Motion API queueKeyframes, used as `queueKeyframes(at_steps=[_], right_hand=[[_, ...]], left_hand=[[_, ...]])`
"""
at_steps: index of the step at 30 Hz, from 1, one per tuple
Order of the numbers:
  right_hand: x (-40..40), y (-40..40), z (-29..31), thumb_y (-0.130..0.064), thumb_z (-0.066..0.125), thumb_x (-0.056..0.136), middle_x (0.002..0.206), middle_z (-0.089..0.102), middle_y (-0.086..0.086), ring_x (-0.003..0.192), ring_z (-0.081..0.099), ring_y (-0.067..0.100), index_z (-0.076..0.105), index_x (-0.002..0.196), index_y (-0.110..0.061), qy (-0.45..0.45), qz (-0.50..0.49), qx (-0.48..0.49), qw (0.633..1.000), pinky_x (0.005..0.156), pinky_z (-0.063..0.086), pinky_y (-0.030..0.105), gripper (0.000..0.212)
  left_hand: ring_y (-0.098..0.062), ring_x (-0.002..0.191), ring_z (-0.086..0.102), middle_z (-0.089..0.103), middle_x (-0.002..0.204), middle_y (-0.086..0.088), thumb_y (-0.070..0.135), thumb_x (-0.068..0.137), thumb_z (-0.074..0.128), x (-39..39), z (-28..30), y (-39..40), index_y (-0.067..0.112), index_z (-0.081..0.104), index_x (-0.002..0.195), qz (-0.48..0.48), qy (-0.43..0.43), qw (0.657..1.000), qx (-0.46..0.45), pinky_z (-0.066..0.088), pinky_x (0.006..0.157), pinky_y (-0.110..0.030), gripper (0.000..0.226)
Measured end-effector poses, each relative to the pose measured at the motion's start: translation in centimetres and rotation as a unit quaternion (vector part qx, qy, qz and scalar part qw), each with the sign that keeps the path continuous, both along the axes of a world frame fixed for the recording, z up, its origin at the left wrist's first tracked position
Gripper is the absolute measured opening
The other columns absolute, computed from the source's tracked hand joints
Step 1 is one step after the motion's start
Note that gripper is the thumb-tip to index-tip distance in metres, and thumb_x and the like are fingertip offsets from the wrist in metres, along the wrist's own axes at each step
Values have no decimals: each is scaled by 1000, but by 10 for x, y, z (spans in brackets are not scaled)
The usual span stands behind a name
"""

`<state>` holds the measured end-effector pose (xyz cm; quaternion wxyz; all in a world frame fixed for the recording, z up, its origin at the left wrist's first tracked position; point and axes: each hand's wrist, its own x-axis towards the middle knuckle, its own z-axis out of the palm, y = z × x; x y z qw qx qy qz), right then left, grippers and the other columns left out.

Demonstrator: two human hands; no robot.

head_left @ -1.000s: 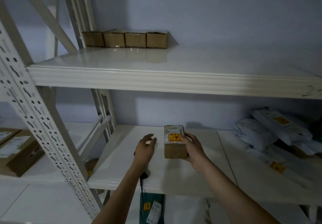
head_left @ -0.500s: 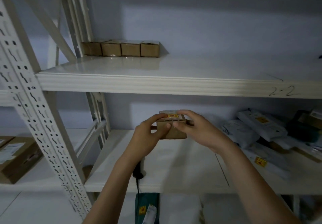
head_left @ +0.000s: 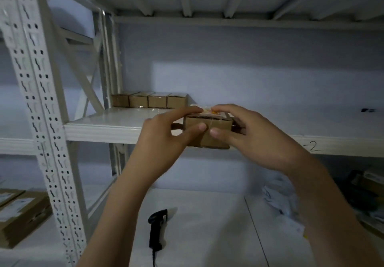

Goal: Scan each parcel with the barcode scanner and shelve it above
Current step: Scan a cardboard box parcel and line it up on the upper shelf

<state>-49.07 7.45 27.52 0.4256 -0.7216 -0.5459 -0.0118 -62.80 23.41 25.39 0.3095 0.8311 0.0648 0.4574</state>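
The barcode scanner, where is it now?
In the head view, the barcode scanner lies on the lower shelf, low and left of centre, under the left forearm.

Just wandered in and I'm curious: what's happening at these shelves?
A person is shelving parcels. Both hands, left hand and right hand, hold a small cardboard box at the edge of the upper shelf, where four similar boxes sit in a row. The barcode scanner lies on the lower shelf.

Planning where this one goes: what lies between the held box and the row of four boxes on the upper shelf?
Head view: bare white shelf between cardboard box and row of four boxes.
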Motion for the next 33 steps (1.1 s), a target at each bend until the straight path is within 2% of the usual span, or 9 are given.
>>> queueKeyframes(at_steps=[5, 7, 11, 13, 16, 20, 24, 28, 33], right_hand=[[40, 35, -1, -34, 69, 92, 121, 63, -12, 99, 61, 4, 59, 123, -39, -23, -63, 44, 997, 78, 46, 15, 33], [62, 54, -10, -29, 67, 94, 124, 64, -2, 105, 60, 15, 61, 124, -33, -35, -99, 24, 994, 79, 44, 20, 31], [93, 83, -15, -30, 65, 95, 129, 64, 7, 115, 60, 27, 63, 129, -25, -59, -146, -6, 988, 92, 47, 30, 34], [106, 97, -10, -29, 64, 93, 127, 66, 8, 114, 62, 30, 66, 127, -21, -111, -171, -32, 979, 94, 51, 37, 34], [125, 123, 1, -21, 58, 93, 115, 66, 11, 97, 63, 30, 65, 119, -14, -203, -228, -136, 943, 79, 52, 36, 28], [152, 160, 14, -13, 55, 91, 116, 61, 14, 92, 60, 29, 59, 122, -9, -213, -246, -234, 916, 71, 45, 32, 31], [176, 195, 25, -18, 58, 91, 122, 60, 13, 94, 59, 27, 56, 132, -11, -189, -238, -291, 907, 77, 48, 32, 41], [198, 224, 29, -19, 57, 94, 135, 56, 15, 118, 59, 29, 50, 141, -8, -164, -231, -316, 906, 99, 49, 33, 48], [219, 253, 27, -18, 55, 97, 140, 53, 17, 123, 56, 31, 43, 147, -8, -162, -220, -309, 911, 101, 47, 35, 53]], left_hand=[[-4, 102, 65, 71, 110, 14, 32, 87, 70, 66, -2, 19, 29, 69, 119, 32, -19, 999, -1, 52, 91, -18, 32], [-12, 97, 67, 73, 109, 4, 27, 87, 71, 92, -8, 29, 22, 71, 117, 51, 3, 999, 6, 55, 89, -28, 30], [-19, 87, 68, 74, 103, -3, 23, 86, 71, 130, -11, 50, 18, 73, 113, 100, 33, 992, 64, 48, 75, -20, 27], [-24, 91, 65, 70, 106, -4, 18, 87, 67, 145, -6, 62, 16, 74, 108, 116, 45, 986, 113, 48, 75, -26, 22], [-30, 103, 60, 67, 111, -7, 13, 92, 54, 167, 6, 81, 23, 67, 119, 192, 156, 945, 212, 49, 84, -37, 32], [-31, 128, 45, 59, 122, -12, 13, 92, 47, 197, 20, 105, 21, 56, 127, 225, 316, 886, 254, 31, 105, -58, 36], [-33, 133, 38, 49, 134, -15, 14, 94, 45, 227, 31, 132, 19, 38, 138, 186, 394, 875, 213, 27, 110, -62, 45], [-33, 140, 27, 35, 147, -14, 18, 97, 40, 253, 41, 156, 15, 44, 138, 214, 420, 844, 256, 22, 110, -63, 41], [-32, 145, 22, 22, 159, -6, 22, 99, 36, 277, 40, 194, 27, 41, 145, 221, 433, 826, 285, 11, 111, -69, 47]])
